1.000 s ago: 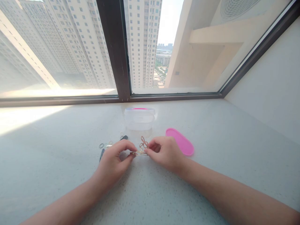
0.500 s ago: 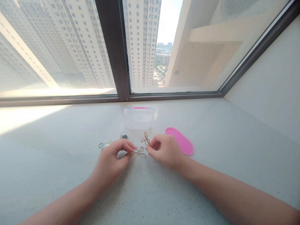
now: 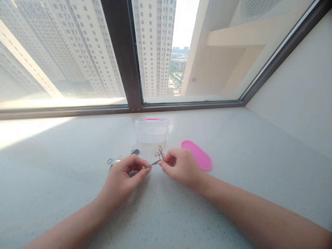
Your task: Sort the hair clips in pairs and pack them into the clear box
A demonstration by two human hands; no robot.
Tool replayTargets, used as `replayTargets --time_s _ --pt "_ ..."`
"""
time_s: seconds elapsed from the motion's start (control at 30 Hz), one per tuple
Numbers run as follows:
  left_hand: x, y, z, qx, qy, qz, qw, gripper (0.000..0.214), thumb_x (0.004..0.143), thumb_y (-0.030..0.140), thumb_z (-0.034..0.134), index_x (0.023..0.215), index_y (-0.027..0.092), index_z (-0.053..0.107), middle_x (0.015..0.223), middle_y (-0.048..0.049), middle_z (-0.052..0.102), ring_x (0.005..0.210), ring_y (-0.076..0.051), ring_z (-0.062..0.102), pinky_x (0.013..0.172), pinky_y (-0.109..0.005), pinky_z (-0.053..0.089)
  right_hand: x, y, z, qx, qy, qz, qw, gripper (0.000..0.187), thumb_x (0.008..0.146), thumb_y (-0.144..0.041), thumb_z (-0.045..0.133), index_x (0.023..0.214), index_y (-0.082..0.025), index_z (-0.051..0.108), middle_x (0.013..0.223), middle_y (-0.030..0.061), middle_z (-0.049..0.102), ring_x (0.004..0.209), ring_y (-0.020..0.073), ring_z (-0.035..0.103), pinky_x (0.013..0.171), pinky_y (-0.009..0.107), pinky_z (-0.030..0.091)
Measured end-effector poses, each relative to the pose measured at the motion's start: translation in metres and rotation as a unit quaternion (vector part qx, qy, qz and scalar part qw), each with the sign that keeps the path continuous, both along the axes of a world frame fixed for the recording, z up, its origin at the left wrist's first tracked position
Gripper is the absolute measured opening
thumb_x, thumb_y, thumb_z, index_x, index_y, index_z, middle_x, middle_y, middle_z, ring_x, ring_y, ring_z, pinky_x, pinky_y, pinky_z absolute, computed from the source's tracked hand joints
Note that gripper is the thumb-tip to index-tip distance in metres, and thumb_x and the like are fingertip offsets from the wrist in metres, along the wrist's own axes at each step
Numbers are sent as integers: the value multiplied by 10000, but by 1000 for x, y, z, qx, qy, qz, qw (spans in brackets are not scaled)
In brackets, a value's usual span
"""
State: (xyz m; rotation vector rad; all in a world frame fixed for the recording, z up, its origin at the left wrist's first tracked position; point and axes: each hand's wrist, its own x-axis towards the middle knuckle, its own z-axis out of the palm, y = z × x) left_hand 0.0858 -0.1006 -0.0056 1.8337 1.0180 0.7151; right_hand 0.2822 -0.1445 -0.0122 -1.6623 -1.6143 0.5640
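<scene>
Points slim gold-coloured metal clip edge-on, turned since the earlier frame, pinching one end in left hand; pinches looped copper-coloured metal clip low in right hand, probably to keep it unobscured; leaves oval pink plastic lid aside, near right hand

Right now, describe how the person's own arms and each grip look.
The left grip and right grip are bare human hands, with no glove, watch or bracelet showing. The left forearm and right forearm are uncovered and taper toward the hands, with no sleeve or marking in view.
</scene>
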Motion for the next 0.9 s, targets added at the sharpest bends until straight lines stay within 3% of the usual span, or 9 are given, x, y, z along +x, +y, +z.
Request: replayTargets --time_s 0.13,0.23,0.37,0.5,0.7,0.8,0.9 --pt "0 2 -1 69 2 -7 998 79 851 263 608 820 213 660 866 -30 693 738 -175 609 657 -295 477 0 0 0 2 0 0 1000 141 709 -196 630 597 -161 551 557 -9 597 508 100 519 493 219 367" --pt "0 2 0 130 45 -5 990 94 851 253 599 787 220 661 762 -6 628 657 -158 531 598 -278 417 0 1 0 11 -6 -5 1000 150 709 -196 622 600 -166 523 542 -20 561 494 93 485 479 216 338" --pt "0 0 1 147 85 -21 985 112 867 217 550 813 228 648 724 6 594 659 -164 526 591 -272 390 0 1 1 27 -21 -11 999 188 713 -191 604 596 -176 457 518 -40 489 478 84 422 463 217 292" --pt "0 -2 -1 99 85 -26 991 105 897 234 503 845 225 594 741 11 630 673 -169 563 611 -276 413 1 0 2 35 -25 -14 999 220 718 -196 604 597 -181 421 513 -45 452 477 83 398 467 220 278" --pt "0 -4 -4 -13 9 -17 1000 75 917 299 510 882 235 529 845 -16 734 876 -219 684 733 -321 480 0 -2 4 53 -25 -8 998 208 738 -201 606 629 -182 429 518 -47 439 478 85 387 483 226 274" --pt "1 -3 -2 -73 -44 -9 996 81 915 306 518 882 244 478 885 -42 772 1025 -249 686 856 -384 478 -1 -2 4 55 -21 -10 998 207 736 -207 608 627 -183 433 510 -49 433 471 86 382 480 228 271" --pt "1 -1 1 -131 -75 7 989 129 915 319 524 852 246 438 886 -54 788 1008 -255 705 888 -411 477 -1 -2 4 53 -16 -13 998 207 731 -208 611 620 -183 437 509 -48 438 470 86 386 480 229 278"
